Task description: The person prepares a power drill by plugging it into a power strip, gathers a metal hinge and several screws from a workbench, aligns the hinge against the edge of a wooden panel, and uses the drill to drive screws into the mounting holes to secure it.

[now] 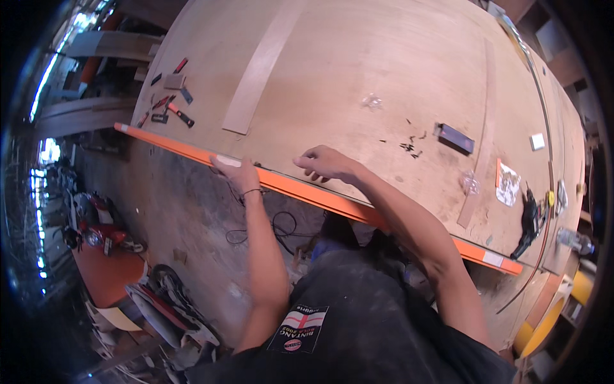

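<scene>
While the left hand closes over the orange bar, its fingers wrapped on the near side and gripping, the right hand sits just beyond the bar, over the pale board. The right fingers are loosely curled with the thumb set apart; whether they pinch something small, or touch the board, I cannot tell. The bar itself runs along the board's near edge, across the front of the person's body.

The step in hand looks like steadying or lining up the bar against that edge. The next move, I judge, calls for the left hand to hold the bar firm and the right to work close beside it without nudging it.

Beyond the bar's left end lie a hammer and other small tools; well beyond its middle, small dark pieces, perhaps screws, are scattered beside a dark purple box. Just beyond the bar's right end lies a black drill.
</scene>
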Available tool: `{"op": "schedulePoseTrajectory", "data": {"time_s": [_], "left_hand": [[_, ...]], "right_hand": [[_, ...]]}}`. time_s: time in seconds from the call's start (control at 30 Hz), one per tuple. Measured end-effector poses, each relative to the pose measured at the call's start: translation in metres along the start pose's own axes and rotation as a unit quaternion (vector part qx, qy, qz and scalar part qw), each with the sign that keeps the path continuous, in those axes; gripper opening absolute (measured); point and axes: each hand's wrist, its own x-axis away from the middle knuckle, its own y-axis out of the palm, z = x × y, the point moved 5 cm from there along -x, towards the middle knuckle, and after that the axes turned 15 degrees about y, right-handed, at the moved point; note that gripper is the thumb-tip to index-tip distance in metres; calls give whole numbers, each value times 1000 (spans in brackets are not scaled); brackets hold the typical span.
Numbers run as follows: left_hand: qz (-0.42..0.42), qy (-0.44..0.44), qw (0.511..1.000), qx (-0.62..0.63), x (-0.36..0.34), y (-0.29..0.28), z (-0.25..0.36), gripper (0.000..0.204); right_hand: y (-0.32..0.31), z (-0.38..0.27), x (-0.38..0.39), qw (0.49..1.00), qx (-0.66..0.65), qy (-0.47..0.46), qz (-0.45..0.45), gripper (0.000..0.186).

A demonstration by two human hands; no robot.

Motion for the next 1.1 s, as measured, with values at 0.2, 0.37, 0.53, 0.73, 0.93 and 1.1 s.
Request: {"op": "schedulePoseTrajectory", "data": {"time_s": [0.2,0.37,0.53,0.73,0.93,1.1], "left_hand": [[-30,-37,999,26,6,-6,7,101],[9,-7,999,49,2,-10,25,100],[33,-4,991,130,1,-2,11,100],[30,-12,989,144,1,-4,12,100],[31,4,992,125,-1,-11,21,106],[43,16,990,132,0,-12,27,109]], "right_hand": [[57,-43,-104,990,45,129,-43,84],[70,-54,-138,985,60,157,-30,63],[72,-60,-154,985,49,151,-65,39],[74,-56,-155,976,-31,190,-97,33],[75,-44,-172,956,-146,149,-207,27],[72,-46,-172,941,-245,105,-207,17]]}}
